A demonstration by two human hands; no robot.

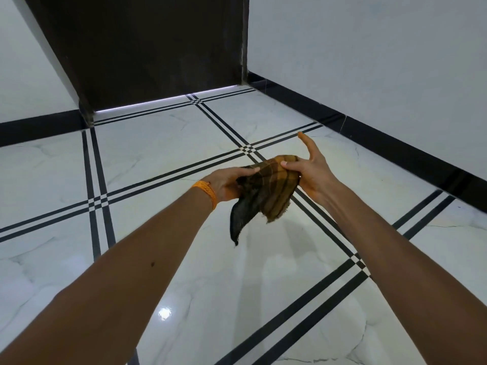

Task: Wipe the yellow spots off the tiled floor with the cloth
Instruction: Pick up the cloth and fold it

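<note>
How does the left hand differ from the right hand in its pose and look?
The left hand grips the brown-and-yellow checked cloth with fingers curled; the right hand pinches it with the thumb, one finger stretched out. The left wrist wears an orange thread band; the right wrist is bare. Both hold the cloth above the floor.

Two hands show, the left hand (226, 184) and the right hand (309, 169), with one cloth (268, 188) gripped between them. One orange band (207, 194) sits just behind the left hand. One dark door (147, 48) stands well beyond both hands.
</note>
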